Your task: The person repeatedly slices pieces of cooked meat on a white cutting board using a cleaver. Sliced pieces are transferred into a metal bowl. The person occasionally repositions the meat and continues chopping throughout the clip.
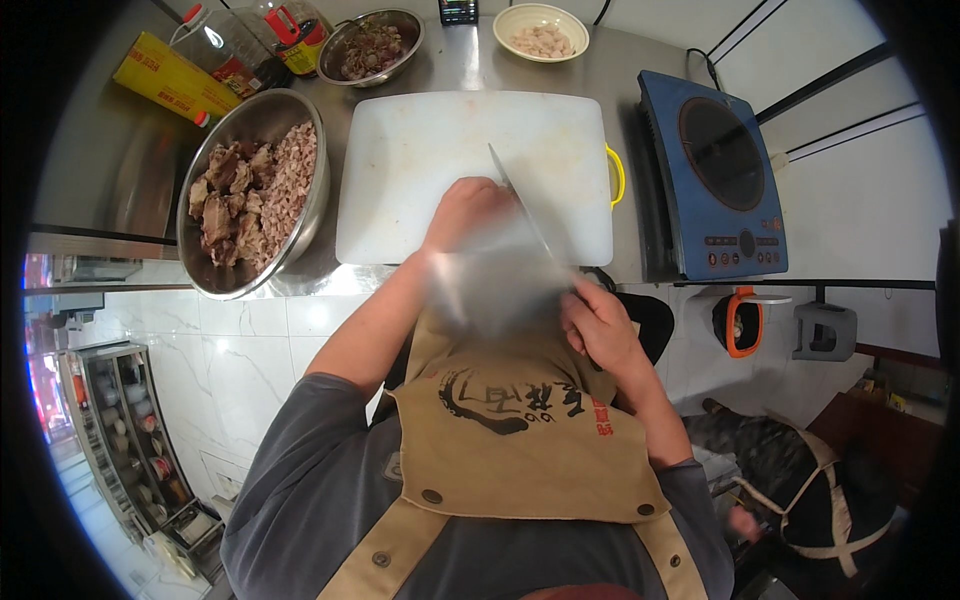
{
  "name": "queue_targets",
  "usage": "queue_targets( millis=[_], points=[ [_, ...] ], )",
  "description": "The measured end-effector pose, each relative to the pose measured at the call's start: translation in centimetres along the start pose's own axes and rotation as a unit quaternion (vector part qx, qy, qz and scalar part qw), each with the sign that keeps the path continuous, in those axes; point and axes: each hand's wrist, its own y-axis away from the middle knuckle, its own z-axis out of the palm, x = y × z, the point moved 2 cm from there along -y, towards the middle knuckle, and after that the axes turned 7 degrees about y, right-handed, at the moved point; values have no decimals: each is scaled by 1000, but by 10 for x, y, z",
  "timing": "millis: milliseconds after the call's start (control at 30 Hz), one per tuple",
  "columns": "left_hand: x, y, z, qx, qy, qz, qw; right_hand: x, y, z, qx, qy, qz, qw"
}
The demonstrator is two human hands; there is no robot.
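In my right hand is a cleaver with a wide metal blade, blurred, tilted over the near edge of a white cutting board. My left hand rests at the near middle of the board, partly behind the blade; its fingers and anything beneath them are hidden or blurred. Left of the board stands a large steel bowl with browned meat chunks and small diced meat. A smaller steel bowl at the back holds reddish-brown pieces, and a cream bowl holds pale pieces.
A blue induction cooker sits at the right, with a yellow handle beside the board. Plastic bottles and a yellow box stand at back left, a phone at the back. Another person is at lower right.
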Motion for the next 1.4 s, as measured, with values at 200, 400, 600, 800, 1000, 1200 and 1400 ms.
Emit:
queue_targets(
  millis=[200,400,600,800,1000,1200,1400],
  points=[
    [-7,2,7,52,8,25,998,-8,9,-5,22,115,-34,992],
    [-10,4,11,60,23,-10,998,-20,17,-1,25,175,-66,982],
    [-9,2,10,52,13,-11,998,-19,20,-3,32,138,-78,987],
    [-11,1,8,36,18,-10,999,-19,-28,3,45,108,-131,984],
    [-15,2,8,31,27,-55,998,-19,-52,-2,1,20,-27,999],
    [-2,3,0,32,74,-9,997,-23,6,-1,32,136,-111,984],
    [11,-3,-4,17,63,-36,997,-17,14,-1,14,123,-58,991]
  ],
)
